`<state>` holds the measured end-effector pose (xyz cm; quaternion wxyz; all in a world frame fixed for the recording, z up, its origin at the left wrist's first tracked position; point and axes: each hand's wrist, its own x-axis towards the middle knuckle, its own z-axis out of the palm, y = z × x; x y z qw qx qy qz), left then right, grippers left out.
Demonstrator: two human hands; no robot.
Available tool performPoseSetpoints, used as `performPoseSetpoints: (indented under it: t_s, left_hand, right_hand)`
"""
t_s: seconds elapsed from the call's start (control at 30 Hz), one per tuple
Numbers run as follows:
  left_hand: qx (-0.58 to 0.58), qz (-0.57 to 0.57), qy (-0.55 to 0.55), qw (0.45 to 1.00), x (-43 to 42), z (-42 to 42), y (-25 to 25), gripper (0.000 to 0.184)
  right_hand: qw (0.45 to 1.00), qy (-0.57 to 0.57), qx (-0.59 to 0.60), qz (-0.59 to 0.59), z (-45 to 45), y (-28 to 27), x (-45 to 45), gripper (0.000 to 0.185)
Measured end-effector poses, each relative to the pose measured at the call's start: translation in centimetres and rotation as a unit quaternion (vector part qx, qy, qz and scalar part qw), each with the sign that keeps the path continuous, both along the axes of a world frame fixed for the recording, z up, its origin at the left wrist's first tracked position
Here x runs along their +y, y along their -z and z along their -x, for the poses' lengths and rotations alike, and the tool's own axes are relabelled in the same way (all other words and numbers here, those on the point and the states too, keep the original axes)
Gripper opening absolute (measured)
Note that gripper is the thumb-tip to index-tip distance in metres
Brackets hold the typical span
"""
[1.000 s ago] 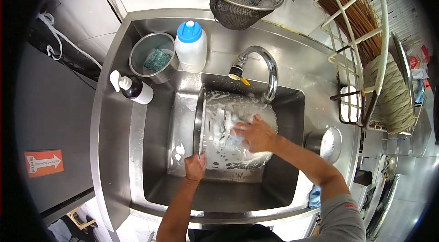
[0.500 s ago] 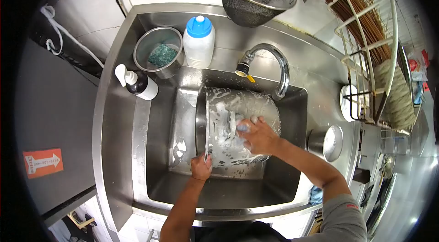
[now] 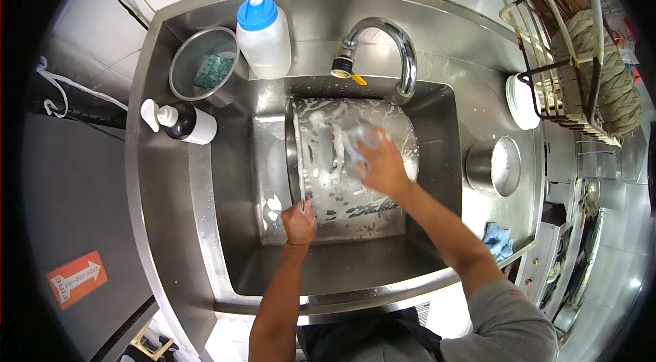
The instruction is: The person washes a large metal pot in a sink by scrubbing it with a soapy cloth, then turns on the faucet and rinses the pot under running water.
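A large metal pot (image 3: pixel 369 188) lies on its side in the steel sink (image 3: pixel 328 270), its outer wall streaked with foam and its rim facing left. My left hand (image 3: pixel 299 221) is closed on the lower part of that rim. Against the soapy wall, my right hand (image 3: pixel 381 162) presses a pale bluish sponge or cloth (image 3: pixel 357 146), which is blurred by motion and partly covered by the fingers. Just behind the pot stands the curved faucet (image 3: pixel 403 47).
Behind the sink at left are a steel container (image 3: pixel 179 73) with a green scouring pad, a blue-capped bottle (image 3: pixel 266 47) and a pump bottle (image 3: pixel 198 125). A small pot (image 3: pixel 481 165), blue cloth (image 3: pixel 499 240) and wire rack (image 3: pixel 540 41) are at right.
The view has shifted, so the sink and strainer appear higher. My right hand has moved over the pot's wall with the sponge or cloth. My left hand stays on the rim.
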<state>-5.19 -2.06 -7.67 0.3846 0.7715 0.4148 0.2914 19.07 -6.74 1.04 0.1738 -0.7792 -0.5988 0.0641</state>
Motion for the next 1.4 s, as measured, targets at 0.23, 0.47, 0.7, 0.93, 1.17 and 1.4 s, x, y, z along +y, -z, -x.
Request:
performPoseSetpoints:
  t_s: [0.23, 0.47, 0.7, 0.93, 1.17, 1.4]
  left_hand:
    - [-0.039, -0.042, 0.007, 0.998, 1.1, -0.2, 1.5, 0.011]
    - [-0.034, -0.008, 0.028, 0.999, 1.2, 0.1, 1.5, 0.015]
    - [-0.057, -0.008, 0.017, 0.998, 1.6, -0.2, 0.0, 0.03]
    - [-0.043, -0.015, 0.022, 0.999, 1.5, -0.3, 0.3, 0.033]
    - [-0.106, 0.013, 0.049, 0.993, 1.6, 0.0, 1.1, 0.034]
    - [-0.104, 0.089, 0.016, 0.99, 1.1, 0.6, 3.1, 0.033]
  right_hand:
    - [0.997, -0.023, -0.031, 0.072, 9.5, 1.4, -4.4, 0.059]
    - [0.993, 0.061, -0.055, 0.08, 8.7, 1.1, -5.3, 0.057]
    - [0.993, 0.024, -0.076, 0.089, 10.2, 2.1, -2.9, 0.063]
    - [0.969, 0.237, 0.043, 0.062, 5.9, 2.8, -5.5, 0.059]
    - [0.998, -0.032, -0.044, -0.015, 12.6, 2.1, -0.4, 0.052]
    - [0.983, -0.04, -0.173, 0.037, 8.8, -3.3, 6.9, 0.027]
